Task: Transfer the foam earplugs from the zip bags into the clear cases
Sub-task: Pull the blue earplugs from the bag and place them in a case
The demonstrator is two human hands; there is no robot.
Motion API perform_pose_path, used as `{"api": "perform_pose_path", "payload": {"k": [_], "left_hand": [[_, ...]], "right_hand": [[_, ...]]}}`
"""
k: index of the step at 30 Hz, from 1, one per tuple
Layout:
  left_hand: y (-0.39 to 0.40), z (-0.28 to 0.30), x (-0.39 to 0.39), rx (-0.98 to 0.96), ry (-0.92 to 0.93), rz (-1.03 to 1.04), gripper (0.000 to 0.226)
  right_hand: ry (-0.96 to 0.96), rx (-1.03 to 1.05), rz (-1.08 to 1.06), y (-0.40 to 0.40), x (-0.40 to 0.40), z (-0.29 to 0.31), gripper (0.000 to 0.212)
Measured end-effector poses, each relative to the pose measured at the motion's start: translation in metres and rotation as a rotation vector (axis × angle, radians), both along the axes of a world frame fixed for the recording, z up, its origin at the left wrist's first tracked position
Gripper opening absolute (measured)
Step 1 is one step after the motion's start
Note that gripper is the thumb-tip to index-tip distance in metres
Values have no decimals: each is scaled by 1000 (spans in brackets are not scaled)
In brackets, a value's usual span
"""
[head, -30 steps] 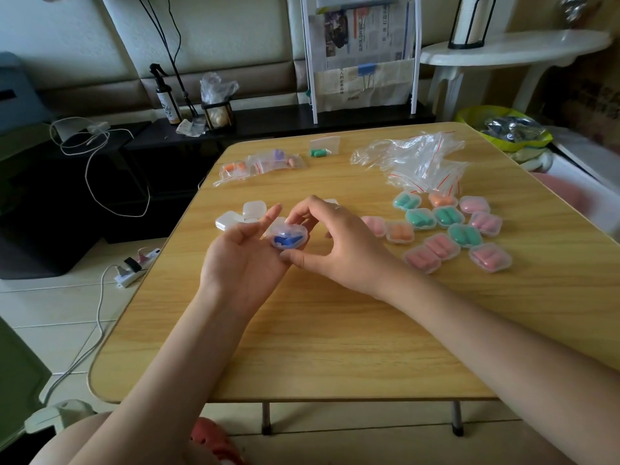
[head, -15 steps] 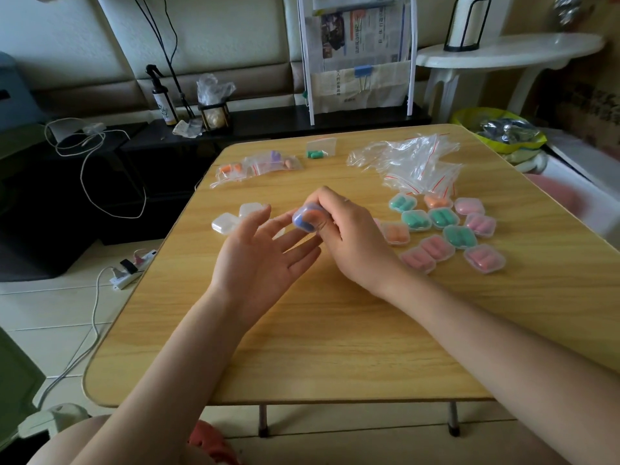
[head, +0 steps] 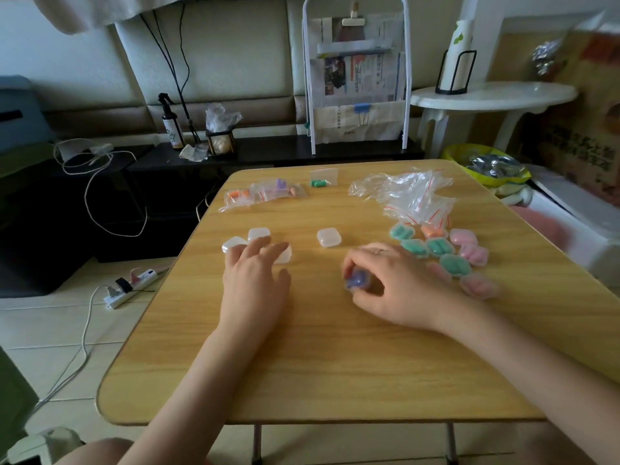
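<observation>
My right hand (head: 399, 290) grips a clear case with blue earplugs (head: 357, 281) low over the wooden table (head: 335, 357). My left hand (head: 255, 283) hovers with relaxed fingers over empty clear cases (head: 258, 234) at the left; another empty case (head: 328, 237) lies in the middle. Filled cases (head: 436, 246) holding green, orange and pink earplugs cluster to the right of my right hand. Zip bags with orange, purple and green earplugs (head: 265, 193) lie at the far left of the table. A heap of empty zip bags (head: 409, 193) lies far right.
A white paper rack (head: 357, 78) stands behind the table. A small white side table (head: 493, 95) is at the back right. A yellow bowl (head: 489, 162) sits beside the table's right corner. A power strip (head: 129, 286) and cables lie on the floor at left.
My right hand carried the blue-filled case away from my left hand, down and to the right. My left hand let go and moved toward the empty cases at left.
</observation>
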State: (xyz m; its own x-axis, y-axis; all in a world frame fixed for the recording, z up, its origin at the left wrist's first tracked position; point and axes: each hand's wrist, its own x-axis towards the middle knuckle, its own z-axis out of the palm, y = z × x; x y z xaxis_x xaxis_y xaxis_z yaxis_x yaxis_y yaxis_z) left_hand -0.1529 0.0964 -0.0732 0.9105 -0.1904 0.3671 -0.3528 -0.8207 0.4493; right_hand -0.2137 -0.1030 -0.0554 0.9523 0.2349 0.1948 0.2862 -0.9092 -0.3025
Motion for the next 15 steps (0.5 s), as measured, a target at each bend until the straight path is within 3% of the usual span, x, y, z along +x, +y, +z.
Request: {"api": "perform_pose_path", "payload": {"k": [2, 4, 8, 10, 15], "left_hand": [[3, -1, 5, 154, 23, -22, 49], [3, -3, 8, 194, 29, -66, 49], [3, -2, 8, 99, -10, -152, 40], [5, -2, 9, 112, -21, -198, 33], [14, 2, 11, 110, 110, -224, 27]], "right_hand": [[13, -127, 33, 1, 6, -1, 24], [-11, -102, 48, 3, 18, 4, 40], [-76, 46, -22, 17, 66, 19, 30], [-75, 13, -61, 25, 103, 20, 25], [39, -128, -135, 38, 195, 7, 53]]}}
